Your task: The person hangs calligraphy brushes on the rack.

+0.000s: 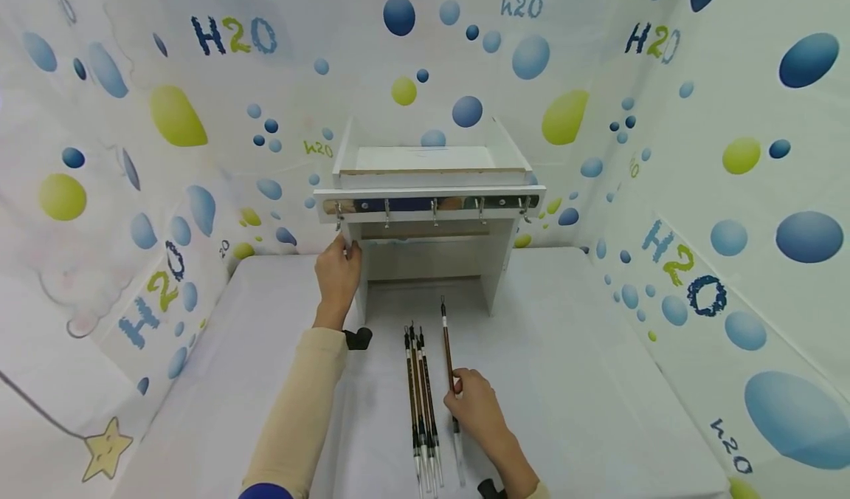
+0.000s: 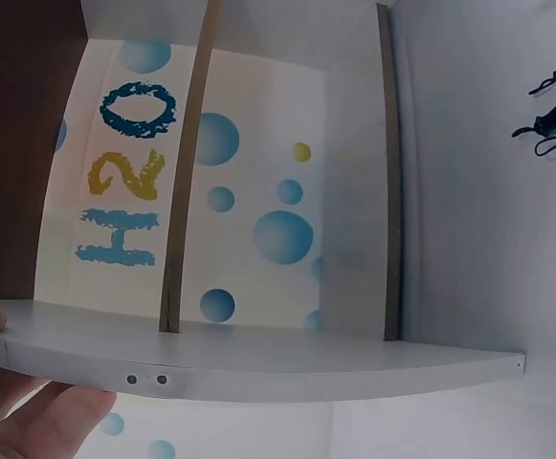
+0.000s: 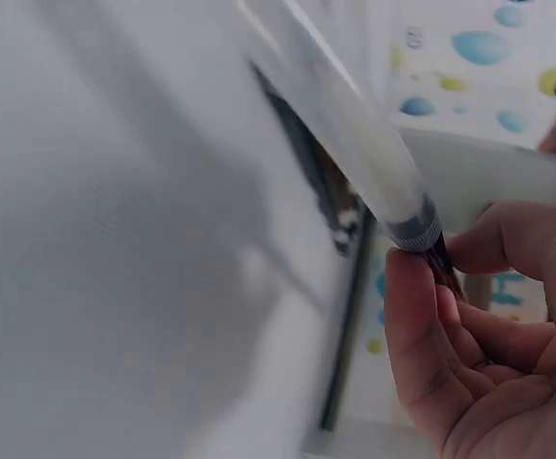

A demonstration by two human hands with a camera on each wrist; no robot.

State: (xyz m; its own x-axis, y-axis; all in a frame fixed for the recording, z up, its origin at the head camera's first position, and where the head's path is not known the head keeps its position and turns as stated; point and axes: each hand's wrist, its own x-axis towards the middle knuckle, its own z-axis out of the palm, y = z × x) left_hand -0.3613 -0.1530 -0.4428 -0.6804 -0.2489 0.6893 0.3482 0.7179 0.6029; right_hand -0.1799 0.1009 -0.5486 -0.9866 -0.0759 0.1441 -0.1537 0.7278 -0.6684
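A white shelf rack (image 1: 425,180) stands at the back of the table, with a strip of metal hooks (image 1: 434,205) along its front. My left hand (image 1: 339,270) grips the rack's left side panel (image 2: 258,368), thumb on one face and fingers on the other. Between thumb and fingers, my right hand (image 1: 479,408) pinches a calligraphy brush (image 1: 447,340). Its loop end points toward the rack; its clear cap (image 3: 354,134) is at the near end. Left of it, several more capped brushes (image 1: 420,396) lie side by side on the table.
White cloth covers the table (image 1: 564,381). Printed walls with blue and green dots (image 1: 729,238) enclose it at the back and sides. A black wrist-camera part (image 1: 358,339) sits by the left wrist, close to the rack's left leg.
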